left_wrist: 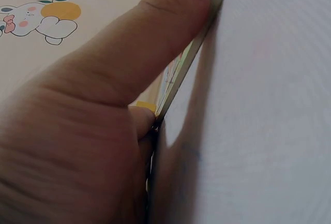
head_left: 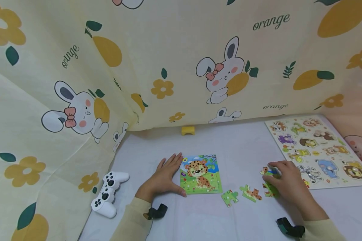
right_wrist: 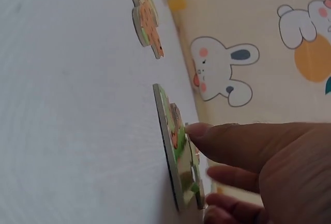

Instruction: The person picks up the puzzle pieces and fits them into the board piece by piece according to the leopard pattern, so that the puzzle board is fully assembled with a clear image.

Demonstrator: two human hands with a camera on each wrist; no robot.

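A square puzzle picture of a spotted leopard cub (head_left: 201, 174) lies flat on the white tabletop. My left hand (head_left: 163, 177) rests along its left side, fingers spread and thumb at the lower left corner; the left wrist view shows this thumb against the edge. To the right, my right hand (head_left: 289, 182) pinches a loose puzzle piece (head_left: 266, 171) between thumb and fingers, partly hidden by them. Just below it lies another puzzle piece (head_left: 269, 190), also near the thumb in the right wrist view. A green piece (head_left: 230, 198) and a green-and-orange piece (head_left: 251, 193) lie between.
A white game controller (head_left: 107, 194) lies left of the left forearm. At the back stands a small yellow block (head_left: 188, 130) by the patterned curtain (head_left: 175, 67). A large animal picture board (head_left: 315, 157) lies at the right, beyond the right hand.
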